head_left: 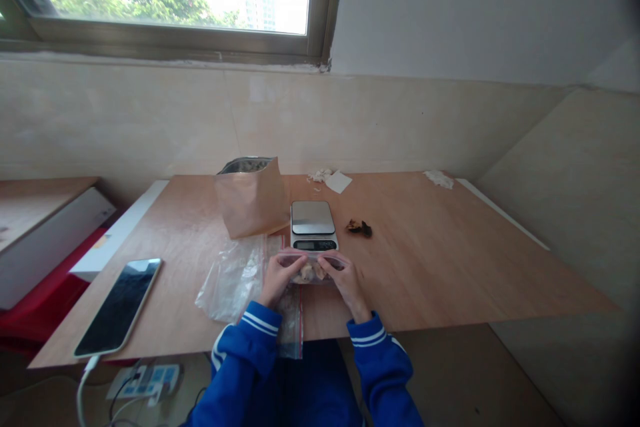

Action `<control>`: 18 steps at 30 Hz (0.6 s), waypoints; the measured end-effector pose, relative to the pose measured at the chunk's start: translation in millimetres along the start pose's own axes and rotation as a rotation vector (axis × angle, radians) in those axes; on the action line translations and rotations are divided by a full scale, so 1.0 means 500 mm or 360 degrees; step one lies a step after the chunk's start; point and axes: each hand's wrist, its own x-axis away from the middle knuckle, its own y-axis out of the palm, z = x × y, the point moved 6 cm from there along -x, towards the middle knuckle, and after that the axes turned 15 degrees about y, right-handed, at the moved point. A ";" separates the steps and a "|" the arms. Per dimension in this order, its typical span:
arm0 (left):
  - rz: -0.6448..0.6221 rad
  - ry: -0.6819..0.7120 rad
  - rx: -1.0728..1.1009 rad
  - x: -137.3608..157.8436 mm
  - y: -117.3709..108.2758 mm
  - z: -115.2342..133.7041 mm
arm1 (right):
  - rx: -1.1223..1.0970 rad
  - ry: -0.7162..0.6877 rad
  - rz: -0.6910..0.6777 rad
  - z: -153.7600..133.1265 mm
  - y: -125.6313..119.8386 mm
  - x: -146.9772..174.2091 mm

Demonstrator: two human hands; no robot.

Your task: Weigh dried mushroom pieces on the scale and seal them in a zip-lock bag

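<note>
Head view, clear bag (314, 264), beige contents (307, 273)

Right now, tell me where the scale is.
In the head view, the scale sits on the table, between the brown bag at left and dark scraps at right.

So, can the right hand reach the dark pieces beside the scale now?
Probably yes: the dark pieces lie just beyond the right hand, with bare table between. But it pinches the small plastic bag, so it would likely need to let go.
</note>
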 end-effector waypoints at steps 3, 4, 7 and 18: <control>-0.0016 -0.0006 0.0007 0.002 0.001 -0.003 | 0.0021 -0.0047 -0.0023 -0.005 0.004 0.000; -0.0018 -0.0003 0.0004 0.002 0.001 -0.004 | 0.0024 -0.0056 -0.0017 -0.006 0.003 0.000; -0.0035 0.0011 -0.0003 0.002 0.001 -0.007 | 0.0029 -0.0082 0.0013 -0.008 0.003 0.000; -0.0004 0.0023 -0.0038 0.000 0.000 -0.002 | 0.0053 -0.0078 0.0151 -0.026 -0.021 0.012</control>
